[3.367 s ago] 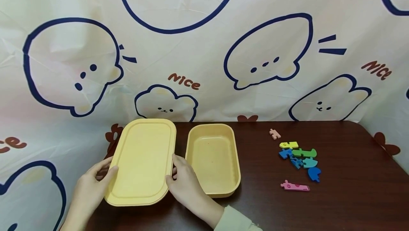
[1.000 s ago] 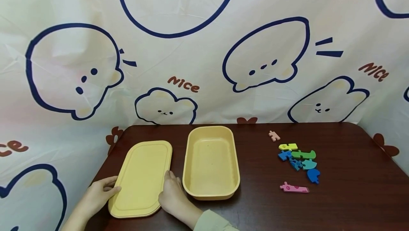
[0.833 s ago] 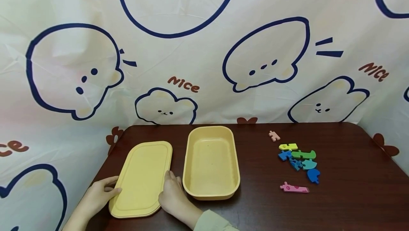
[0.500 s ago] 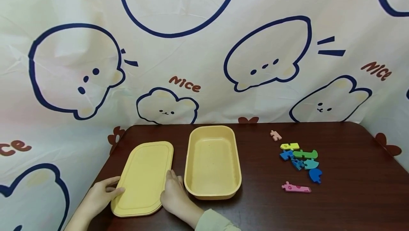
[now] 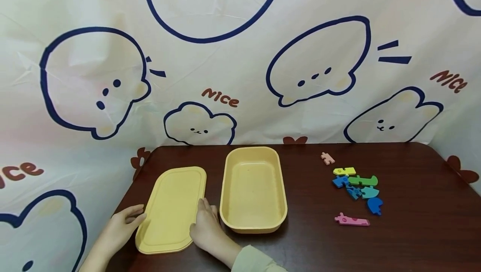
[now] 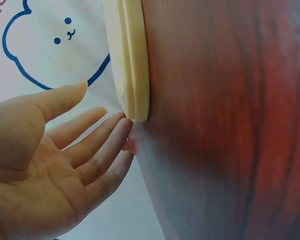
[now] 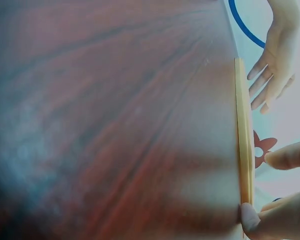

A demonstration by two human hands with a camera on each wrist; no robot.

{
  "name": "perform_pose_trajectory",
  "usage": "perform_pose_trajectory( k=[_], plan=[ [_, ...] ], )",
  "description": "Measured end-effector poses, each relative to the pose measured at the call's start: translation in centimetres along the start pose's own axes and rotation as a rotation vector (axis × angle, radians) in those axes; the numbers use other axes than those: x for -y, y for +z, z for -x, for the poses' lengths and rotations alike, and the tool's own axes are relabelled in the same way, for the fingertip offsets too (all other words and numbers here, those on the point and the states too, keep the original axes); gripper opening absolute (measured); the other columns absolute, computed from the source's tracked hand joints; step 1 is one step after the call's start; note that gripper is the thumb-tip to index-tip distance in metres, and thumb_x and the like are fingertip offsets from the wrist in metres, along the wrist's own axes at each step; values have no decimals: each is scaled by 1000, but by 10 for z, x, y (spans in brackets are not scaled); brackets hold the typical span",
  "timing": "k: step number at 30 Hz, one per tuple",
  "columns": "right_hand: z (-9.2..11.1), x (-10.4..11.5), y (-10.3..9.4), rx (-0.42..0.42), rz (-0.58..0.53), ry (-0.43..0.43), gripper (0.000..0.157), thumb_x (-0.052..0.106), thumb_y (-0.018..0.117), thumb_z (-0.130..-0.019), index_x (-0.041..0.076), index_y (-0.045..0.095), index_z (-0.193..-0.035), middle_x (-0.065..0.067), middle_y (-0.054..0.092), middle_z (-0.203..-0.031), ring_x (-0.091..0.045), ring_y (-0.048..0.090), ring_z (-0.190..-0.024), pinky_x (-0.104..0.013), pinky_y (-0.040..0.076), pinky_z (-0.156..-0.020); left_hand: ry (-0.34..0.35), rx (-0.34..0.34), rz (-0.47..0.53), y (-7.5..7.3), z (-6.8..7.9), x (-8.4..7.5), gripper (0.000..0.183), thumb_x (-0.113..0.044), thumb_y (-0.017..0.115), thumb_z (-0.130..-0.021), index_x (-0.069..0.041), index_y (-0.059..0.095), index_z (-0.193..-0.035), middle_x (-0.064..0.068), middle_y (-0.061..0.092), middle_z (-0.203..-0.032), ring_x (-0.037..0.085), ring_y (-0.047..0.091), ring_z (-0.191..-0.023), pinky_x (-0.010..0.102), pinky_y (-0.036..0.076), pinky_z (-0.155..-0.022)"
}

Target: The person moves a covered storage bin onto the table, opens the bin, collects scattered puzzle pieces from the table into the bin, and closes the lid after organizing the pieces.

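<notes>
A flat yellow lid (image 5: pixel 173 209) with rounded corners lies on the table, left of an open yellow box (image 5: pixel 253 197) with nothing in it. My left hand (image 5: pixel 122 228) is at the lid's left edge. The left wrist view shows its fingers spread and loosely bent, the thumb apart from the lid (image 6: pixel 132 60) and the fingertips close to its rim. My right hand (image 5: pixel 210 228) is at the lid's right edge. In the right wrist view a fingertip (image 7: pixel 250 220) touches the rim, and the thumb stands off it.
Right of the box lie several puzzle pieces: a pale pink one (image 5: pixel 327 158), a yellow one (image 5: pixel 343 171), a green one (image 5: pixel 363 181), blue ones (image 5: pixel 374 206) and a pink one (image 5: pixel 352 220). A printed cloth (image 5: pixel 248 67) hangs behind the dark wooden table (image 5: pixel 413 238).
Both hands have lowered the lid from a raised, tilted hold onto the table. Since then my left hand has loosened and its thumb has come off the lid. The view has shifted slightly.
</notes>
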State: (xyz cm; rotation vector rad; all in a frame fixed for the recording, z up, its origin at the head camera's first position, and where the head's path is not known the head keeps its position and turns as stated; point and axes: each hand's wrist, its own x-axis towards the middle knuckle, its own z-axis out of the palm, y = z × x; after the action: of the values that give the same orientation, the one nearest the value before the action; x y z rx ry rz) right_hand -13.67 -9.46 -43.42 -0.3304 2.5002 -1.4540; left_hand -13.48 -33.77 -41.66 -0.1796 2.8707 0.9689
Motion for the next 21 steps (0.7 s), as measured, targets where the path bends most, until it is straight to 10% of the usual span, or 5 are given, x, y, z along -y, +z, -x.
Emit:
perform_pose_trajectory(
  k=[21],
  plan=[
    [22,15,-9,12,51,-126,54,20,63,-96,5,44,-145,-6,45,-146,-22,38,-134,-39,39,-107,25,-100,0,1,13,-43,53,-38,46,-106,2,50,-142,25,59,-132,43,58,-116,55,48,-89]
  ],
)
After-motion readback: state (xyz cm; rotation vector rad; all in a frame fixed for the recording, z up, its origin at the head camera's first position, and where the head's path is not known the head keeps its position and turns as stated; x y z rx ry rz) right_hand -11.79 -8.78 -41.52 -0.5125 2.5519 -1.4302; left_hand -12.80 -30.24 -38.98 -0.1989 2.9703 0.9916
